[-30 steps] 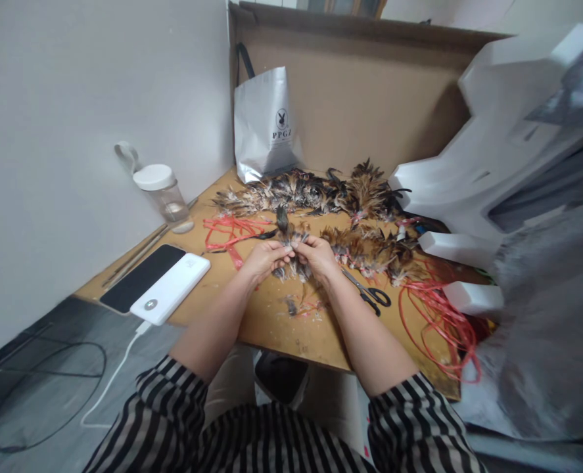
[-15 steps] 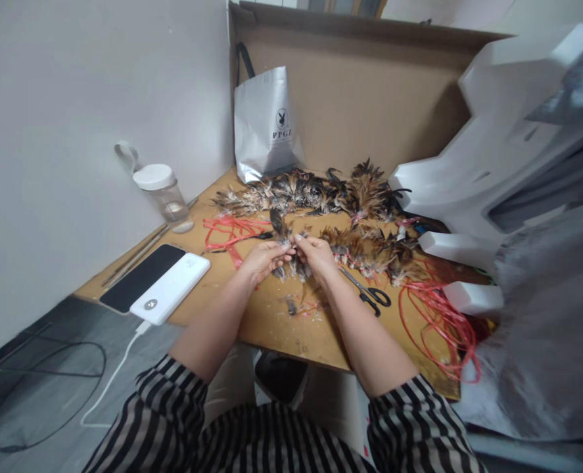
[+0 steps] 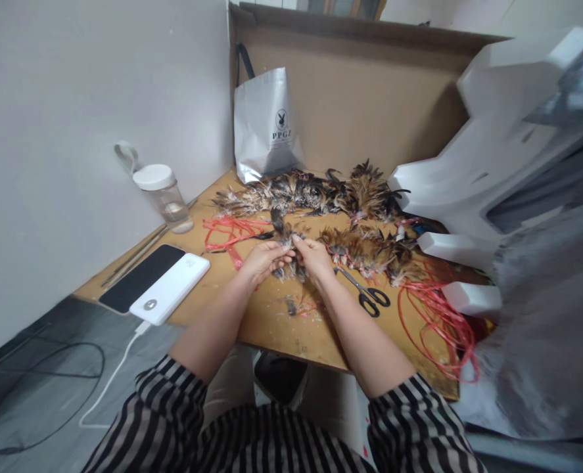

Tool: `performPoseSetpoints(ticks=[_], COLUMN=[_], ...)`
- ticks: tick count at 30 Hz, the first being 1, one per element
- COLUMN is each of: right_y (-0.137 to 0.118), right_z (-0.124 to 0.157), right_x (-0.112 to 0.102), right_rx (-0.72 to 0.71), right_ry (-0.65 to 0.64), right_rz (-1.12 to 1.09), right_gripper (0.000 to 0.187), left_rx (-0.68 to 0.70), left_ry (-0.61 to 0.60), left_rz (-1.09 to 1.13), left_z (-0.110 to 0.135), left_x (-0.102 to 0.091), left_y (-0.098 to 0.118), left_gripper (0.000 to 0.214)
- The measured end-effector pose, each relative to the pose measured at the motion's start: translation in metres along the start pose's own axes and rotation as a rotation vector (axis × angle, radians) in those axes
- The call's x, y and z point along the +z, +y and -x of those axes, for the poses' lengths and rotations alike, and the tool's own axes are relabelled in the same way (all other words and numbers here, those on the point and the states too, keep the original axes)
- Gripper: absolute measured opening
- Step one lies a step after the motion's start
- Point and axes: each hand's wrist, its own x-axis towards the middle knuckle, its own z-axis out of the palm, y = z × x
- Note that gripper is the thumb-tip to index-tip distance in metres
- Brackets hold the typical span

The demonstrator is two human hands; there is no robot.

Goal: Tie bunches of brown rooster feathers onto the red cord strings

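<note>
Over the middle of the wooden table (image 3: 271,322), my left hand (image 3: 266,260) pinches a small bunch of brown and dark feathers (image 3: 282,230) between thumb and fingers. My right hand (image 3: 315,256) is closed at the same bunch, its thumb and forefinger pressed at the quill ends. Loose feathers lie just beneath the hands. To the right stretches a row of brown feather bundles (image 3: 365,249), with pink-red ties at their bases. Behind it runs a longer heap of dark and brown feathers (image 3: 301,190). Black-handled scissors (image 3: 370,297) lie beside my right wrist.
Red plastic strips (image 3: 232,230) lie left of the hands, and a red tangle (image 3: 439,328) hangs at the right edge. A phone (image 3: 140,279), white power bank (image 3: 170,289) and bottle (image 3: 165,197) are at left. A silver bag (image 3: 264,125) and white foam (image 3: 449,164) stand behind.
My hands stay together at the feather bunch with barely any shift; the right thumb and fingers have moved very slightly left. The surrounding things stay in place.
</note>
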Motion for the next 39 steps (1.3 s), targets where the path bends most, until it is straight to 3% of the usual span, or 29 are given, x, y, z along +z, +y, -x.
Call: performPoseSetpoints(ticks=[17, 25, 39], right_y=[0.008, -0.001, 0.003], right_z=[0.002, 0.004, -0.006], right_x=[0.004, 0.003, -0.013], right_rx=[-0.006, 0.006, -0.085], right_ry=[-0.028, -0.127, -0.082], right_rz=[-0.004, -0.149, 0.142], right_gripper=[0.043, 0.034, 0.034], left_rx=[0.015, 0.072, 0.075], left_ry=[-0.026, -0.028, -0.088], left_rz=[-0.087, -0.095, -0.417], left_z=[0.003, 0.0, 0.008], left_x=[0.005, 0.0, 0.011], left_y=[-0.001, -0.003, 0.004], left_gripper=[0.019, 0.022, 0.019])
